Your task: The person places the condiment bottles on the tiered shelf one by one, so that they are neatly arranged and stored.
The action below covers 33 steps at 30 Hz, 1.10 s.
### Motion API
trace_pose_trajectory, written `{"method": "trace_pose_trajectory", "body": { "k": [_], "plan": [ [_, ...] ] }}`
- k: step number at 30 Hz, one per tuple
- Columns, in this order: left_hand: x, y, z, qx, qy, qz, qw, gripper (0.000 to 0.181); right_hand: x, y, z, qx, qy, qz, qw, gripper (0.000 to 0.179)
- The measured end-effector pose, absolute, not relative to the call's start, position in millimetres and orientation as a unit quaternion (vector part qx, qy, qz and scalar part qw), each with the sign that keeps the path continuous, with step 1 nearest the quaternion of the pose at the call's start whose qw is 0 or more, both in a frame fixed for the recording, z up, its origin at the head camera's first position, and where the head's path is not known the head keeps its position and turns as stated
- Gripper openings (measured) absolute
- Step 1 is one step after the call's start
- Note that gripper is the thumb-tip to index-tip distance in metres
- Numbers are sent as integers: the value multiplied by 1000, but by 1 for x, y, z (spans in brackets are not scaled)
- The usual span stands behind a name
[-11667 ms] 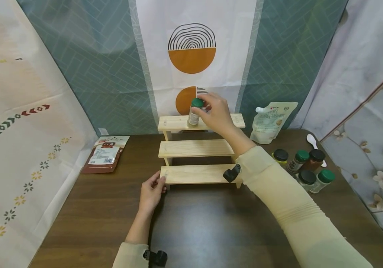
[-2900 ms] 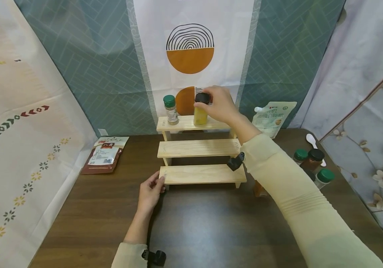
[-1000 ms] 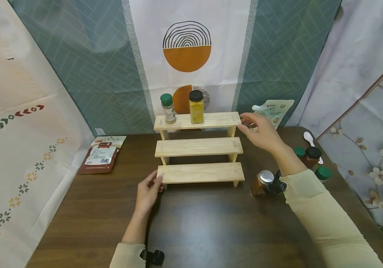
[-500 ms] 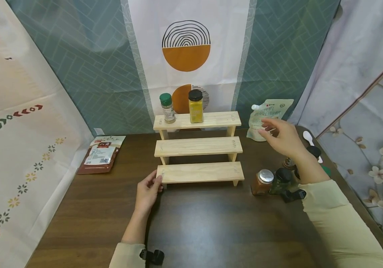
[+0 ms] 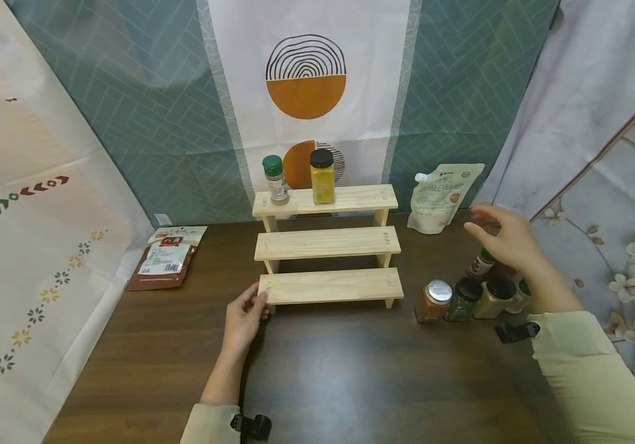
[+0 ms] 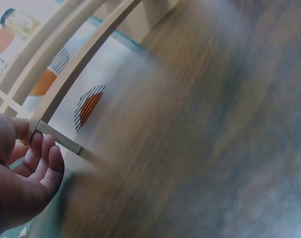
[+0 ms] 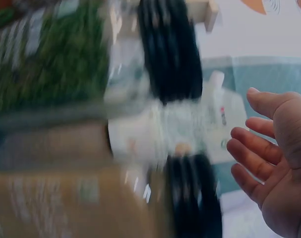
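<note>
A wooden three-step rack point(image 5: 328, 287) stands in the middle of the table. My left hand point(image 5: 244, 317) pinches the left end of its lowest step, thumb on top and fingers beneath, as the left wrist view also shows. On the top step are a green-capped spice bottle point(image 5: 276, 185) at the left and a black-lidded jar of yellow spice point(image 5: 323, 186) beside it. My right hand point(image 5: 508, 240), fingers spread and loosely bent, holds nothing above the spice jars at the right. Below it are a green-capped bottle point(image 5: 481, 265) and a black-lidded jar point(image 5: 494, 298), among others partly hidden.
A silver-lidded jar point(image 5: 434, 301) and a jar of green herbs point(image 5: 463, 301) stand right of the rack. Behind them is a pale spouted pouch point(image 5: 444, 198). A brown-and-white packet point(image 5: 166, 258) lies at the far left. Fabric hangs round the table.
The right hand set down the green-capped bottle, then the yellow spice jar, on the top step. It let go and moved right over the jars. The left hand keeps its hold.
</note>
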<state>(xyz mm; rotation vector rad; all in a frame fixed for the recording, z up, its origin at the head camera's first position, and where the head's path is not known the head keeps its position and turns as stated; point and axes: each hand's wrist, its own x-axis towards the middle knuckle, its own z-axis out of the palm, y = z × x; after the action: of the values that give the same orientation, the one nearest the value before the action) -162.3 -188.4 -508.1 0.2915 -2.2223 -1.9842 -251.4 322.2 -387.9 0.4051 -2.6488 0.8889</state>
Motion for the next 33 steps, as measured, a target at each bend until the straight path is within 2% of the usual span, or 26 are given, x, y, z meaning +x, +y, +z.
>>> {"method": "trace_pose_trajectory", "body": {
  "k": [17,26,33],
  "plan": [
    [-162,-188,-508,100,-745,-655,74,41,-247,370,-406,149,-949,227,162,42],
    [-162,-187,-507,96,-743,-659,74,43,-250,379,-411,140,-968,187,90,52],
    [-162,-187,-509,96,-744,-655,84,41,-248,384,-415,153,-967,189,74,52]
  ]
}}
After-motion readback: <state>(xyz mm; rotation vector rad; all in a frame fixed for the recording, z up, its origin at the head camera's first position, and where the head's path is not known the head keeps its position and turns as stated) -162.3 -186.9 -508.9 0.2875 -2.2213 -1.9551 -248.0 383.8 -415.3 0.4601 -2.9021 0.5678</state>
